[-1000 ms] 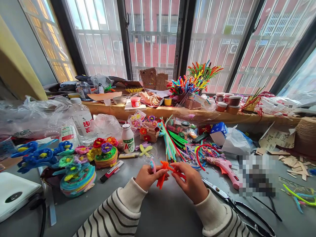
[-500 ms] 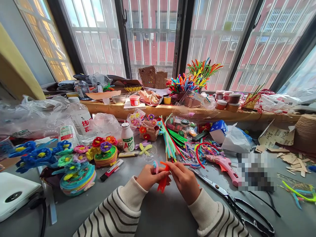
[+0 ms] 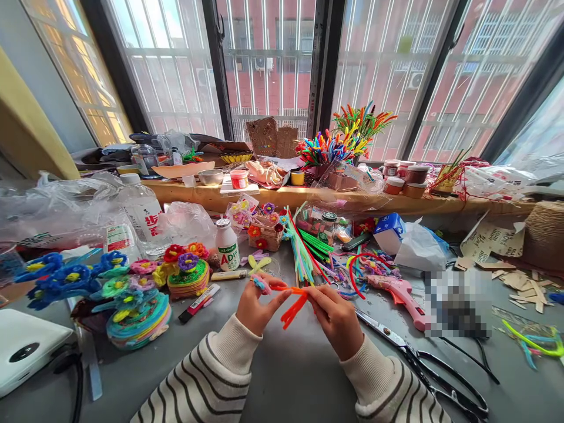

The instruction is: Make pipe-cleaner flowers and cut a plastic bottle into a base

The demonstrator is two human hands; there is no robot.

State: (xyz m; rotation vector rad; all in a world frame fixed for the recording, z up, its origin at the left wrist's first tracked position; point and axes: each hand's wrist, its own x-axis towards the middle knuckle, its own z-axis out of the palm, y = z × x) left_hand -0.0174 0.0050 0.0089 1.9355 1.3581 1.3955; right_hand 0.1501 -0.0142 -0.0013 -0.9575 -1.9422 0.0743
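Both my hands meet over the grey table in front of me. My left hand [image 3: 255, 308] pinches one end of an orange pipe cleaner [image 3: 292, 306], and a small pink-and-blue piece [image 3: 261, 284] sticks up by its fingers. My right hand [image 3: 335, 318] grips the other end of the orange pipe cleaner. The orange strands run level between the hands and hang down in a loop. A bundle of loose coloured pipe cleaners [image 3: 308, 252] lies just beyond my hands.
Finished pipe-cleaner flowers [image 3: 132, 294] pile up at the left. A white ADE bottle [image 3: 228, 245], a pink glue gun [image 3: 399, 292] and black scissors [image 3: 423, 364] lie nearby. A white device [image 3: 26, 346] sits at the far left. The wooden sill [image 3: 304, 197] holds jars and craft clutter.
My hands have drawn apart, stretching the orange pipe cleaner out level between them. The left hand has shifted left and up a little.
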